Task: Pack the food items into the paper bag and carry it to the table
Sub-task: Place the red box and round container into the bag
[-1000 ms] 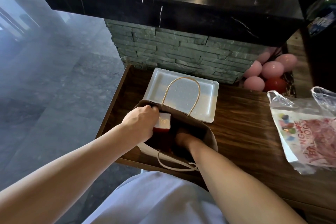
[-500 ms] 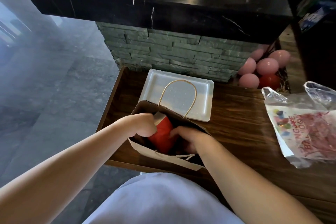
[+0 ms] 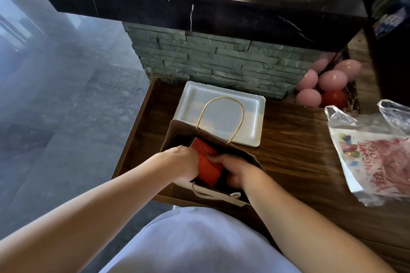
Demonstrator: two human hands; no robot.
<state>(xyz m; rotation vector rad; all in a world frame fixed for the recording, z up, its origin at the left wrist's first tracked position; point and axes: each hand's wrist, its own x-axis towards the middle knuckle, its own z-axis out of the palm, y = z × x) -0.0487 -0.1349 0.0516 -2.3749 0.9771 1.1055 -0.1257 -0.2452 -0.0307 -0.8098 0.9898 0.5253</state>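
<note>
A brown paper bag (image 3: 177, 131) with twine handles stands open near the left front corner of the wooden counter (image 3: 292, 162). Inside its mouth sits a red box (image 3: 207, 165), tilted. My left hand (image 3: 180, 162) grips the box's left side at the bag's rim. My right hand (image 3: 236, 168) is inside the bag, fingers on the box's right side. The bottom of the bag is hidden in shadow.
An empty white foam tray (image 3: 221, 113) lies just behind the bag. A printed plastic bag (image 3: 377, 157) lies at the right. Pink and red balls (image 3: 319, 86) rest at the back right. A stone-faced pillar under a black ledge (image 3: 221, 20) stands behind.
The red box has turned, its white face no longer showing, and sunk further into the bag. My right hand rose from deep in the bag to hold the box's right side.
</note>
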